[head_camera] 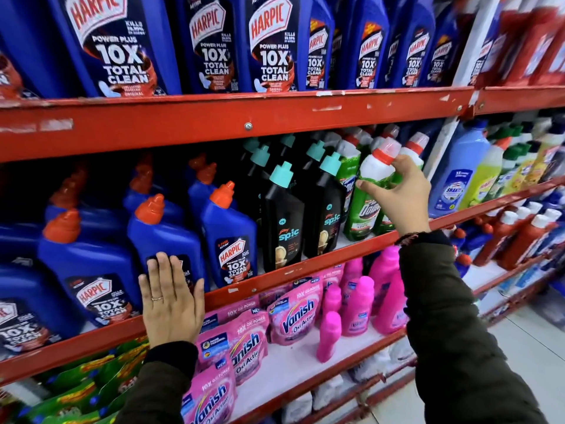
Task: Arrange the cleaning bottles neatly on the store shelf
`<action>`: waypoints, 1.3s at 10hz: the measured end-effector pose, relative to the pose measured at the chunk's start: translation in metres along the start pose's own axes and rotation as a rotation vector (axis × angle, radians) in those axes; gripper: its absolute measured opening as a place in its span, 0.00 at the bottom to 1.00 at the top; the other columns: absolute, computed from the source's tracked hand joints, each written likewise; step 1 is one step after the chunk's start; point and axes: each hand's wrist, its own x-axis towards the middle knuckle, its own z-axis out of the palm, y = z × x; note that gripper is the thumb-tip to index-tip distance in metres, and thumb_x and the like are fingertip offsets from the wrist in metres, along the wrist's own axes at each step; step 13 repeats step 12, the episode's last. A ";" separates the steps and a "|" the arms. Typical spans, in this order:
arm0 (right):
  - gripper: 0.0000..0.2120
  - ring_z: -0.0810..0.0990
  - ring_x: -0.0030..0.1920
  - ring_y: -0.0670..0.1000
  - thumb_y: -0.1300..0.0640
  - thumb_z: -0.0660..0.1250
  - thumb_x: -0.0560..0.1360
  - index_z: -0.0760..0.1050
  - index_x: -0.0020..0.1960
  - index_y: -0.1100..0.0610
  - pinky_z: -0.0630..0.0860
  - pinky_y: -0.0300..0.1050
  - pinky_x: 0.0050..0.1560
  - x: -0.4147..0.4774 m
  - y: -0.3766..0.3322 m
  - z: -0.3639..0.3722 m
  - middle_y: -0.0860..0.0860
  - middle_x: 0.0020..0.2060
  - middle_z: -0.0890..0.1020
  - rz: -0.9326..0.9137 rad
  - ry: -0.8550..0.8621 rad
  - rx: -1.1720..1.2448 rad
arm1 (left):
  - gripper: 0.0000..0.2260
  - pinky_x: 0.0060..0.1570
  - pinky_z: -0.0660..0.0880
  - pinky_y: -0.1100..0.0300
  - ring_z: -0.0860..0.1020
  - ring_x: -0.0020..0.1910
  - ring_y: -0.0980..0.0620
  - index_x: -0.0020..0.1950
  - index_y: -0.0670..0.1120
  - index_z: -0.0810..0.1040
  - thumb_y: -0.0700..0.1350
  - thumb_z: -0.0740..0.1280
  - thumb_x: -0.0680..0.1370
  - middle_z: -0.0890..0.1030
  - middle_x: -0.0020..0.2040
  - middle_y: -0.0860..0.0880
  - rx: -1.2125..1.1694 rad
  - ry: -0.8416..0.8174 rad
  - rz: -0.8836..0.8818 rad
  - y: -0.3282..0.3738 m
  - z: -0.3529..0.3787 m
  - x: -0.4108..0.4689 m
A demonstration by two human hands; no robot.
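Green bottle: rigid plastic, likely heavy if full; right hand grips its neck. Left hand flat, fingers spread, against blue bottle.

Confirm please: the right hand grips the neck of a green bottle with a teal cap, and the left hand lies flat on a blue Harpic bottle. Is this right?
Not quite. The head view shows that the green bottle gripped by the right hand has a red cap; the teal caps belong to the black Spic bottles beside it. The left hand does lie flat on a blue Harpic bottle.
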 end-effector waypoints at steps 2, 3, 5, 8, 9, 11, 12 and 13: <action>0.34 0.76 0.72 0.56 0.50 0.81 0.72 0.74 0.73 0.60 0.72 0.50 0.71 0.012 0.012 0.010 0.57 0.70 0.80 0.048 -0.042 -0.057 | 0.35 0.83 0.42 0.46 0.41 0.84 0.45 0.85 0.40 0.42 0.50 0.58 0.85 0.40 0.85 0.43 0.002 0.010 0.007 0.000 0.000 0.000; 0.34 0.76 0.71 0.58 0.51 0.80 0.73 0.71 0.72 0.62 0.71 0.46 0.65 0.019 0.013 0.012 0.59 0.70 0.78 0.088 -0.069 -0.059 | 0.36 0.83 0.42 0.46 0.41 0.84 0.45 0.85 0.40 0.41 0.50 0.58 0.85 0.40 0.85 0.44 -0.003 0.008 0.005 0.001 0.000 0.000; 0.31 0.77 0.60 0.56 0.51 0.79 0.74 0.68 0.67 0.63 0.70 0.46 0.55 0.022 0.019 0.017 0.58 0.61 0.79 0.070 -0.082 -0.063 | 0.36 0.83 0.43 0.46 0.41 0.84 0.45 0.85 0.40 0.41 0.50 0.58 0.85 0.40 0.85 0.43 -0.014 0.008 0.020 -0.001 0.000 0.000; 0.35 0.74 0.71 0.60 0.56 0.75 0.78 0.61 0.78 0.63 0.69 0.49 0.71 -0.002 0.038 0.027 0.60 0.74 0.71 -0.085 -0.063 -0.057 | 0.31 0.83 0.43 0.46 0.42 0.84 0.44 0.85 0.40 0.42 0.52 0.52 0.87 0.41 0.85 0.43 -0.017 -0.011 0.013 0.002 -0.007 0.002; 0.37 0.60 0.83 0.61 0.54 0.73 0.80 0.58 0.80 0.63 0.58 0.51 0.84 -0.019 0.042 0.032 0.60 0.80 0.64 -0.141 -0.003 -0.074 | 0.34 0.83 0.42 0.46 0.43 0.84 0.44 0.85 0.40 0.42 0.52 0.55 0.85 0.41 0.85 0.42 -0.004 -0.045 -0.011 0.005 -0.010 0.003; 0.33 0.49 0.86 0.62 0.51 0.67 0.83 0.58 0.81 0.60 0.53 0.55 0.85 -0.047 0.030 0.035 0.59 0.84 0.55 -0.317 0.006 -0.086 | 0.37 0.83 0.42 0.46 0.42 0.84 0.44 0.85 0.41 0.40 0.54 0.55 0.84 0.49 0.83 0.37 0.051 -0.086 -0.113 0.028 -0.031 0.009; 0.30 0.50 0.85 0.62 0.49 0.66 0.83 0.61 0.80 0.59 0.51 0.66 0.84 -0.051 0.014 0.033 0.57 0.84 0.56 -0.462 -0.046 -0.133 | 0.37 0.83 0.40 0.48 0.39 0.84 0.45 0.84 0.41 0.39 0.55 0.54 0.84 0.43 0.85 0.41 0.055 -0.090 -0.089 0.056 -0.046 0.030; 0.30 0.50 0.85 0.62 0.49 0.66 0.83 0.61 0.80 0.59 0.51 0.66 0.84 -0.051 0.014 0.033 0.57 0.84 0.56 -0.462 -0.046 -0.133 | 0.37 0.83 0.40 0.48 0.39 0.84 0.45 0.84 0.41 0.39 0.55 0.54 0.84 0.43 0.85 0.41 0.055 -0.090 -0.089 0.056 -0.046 0.030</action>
